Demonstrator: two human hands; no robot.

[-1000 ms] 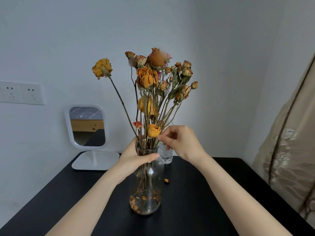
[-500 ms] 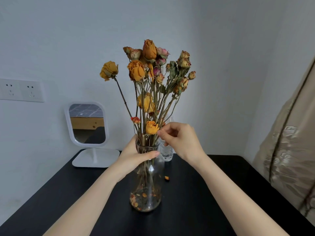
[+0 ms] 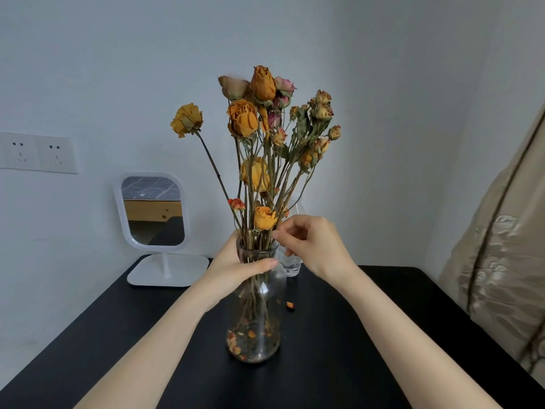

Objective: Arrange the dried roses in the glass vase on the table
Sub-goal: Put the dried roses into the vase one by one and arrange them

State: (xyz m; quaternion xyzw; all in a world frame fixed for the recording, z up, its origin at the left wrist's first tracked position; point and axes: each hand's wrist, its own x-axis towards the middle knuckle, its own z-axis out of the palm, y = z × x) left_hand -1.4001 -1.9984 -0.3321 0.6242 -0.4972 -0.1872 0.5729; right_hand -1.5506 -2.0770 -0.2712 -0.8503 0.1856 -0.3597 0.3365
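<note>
Steadying the clear glass vase (image 3: 256, 323) by its neck, the left hand (image 3: 234, 265) curls round the glass just under the rim, thumb across the front. The vase stands upright on the black table (image 3: 118, 349), with loose petals gathered in its base. All of the dried orange and pink roses (image 3: 243, 121) are already in it, their stems fanning upward; one yellow head leans well out to the left and a short orange bloom sits low, just above the mouth. The right hand (image 3: 314, 246) hovers beside that low bloom with fingers curled, thumb and forefinger brought together on what looks like a thin stem at the right of the bunch. I judge this to be the fine-tuning step: stems placed, spacing being adjusted. Next calls for a light, slow nudge or lift of one stem, since dried heads shed easily; a fallen orange petal (image 3: 290, 305) lies on the table just beside the vase. Behind stands a white-framed standing mirror (image 3: 153, 211)
</note>
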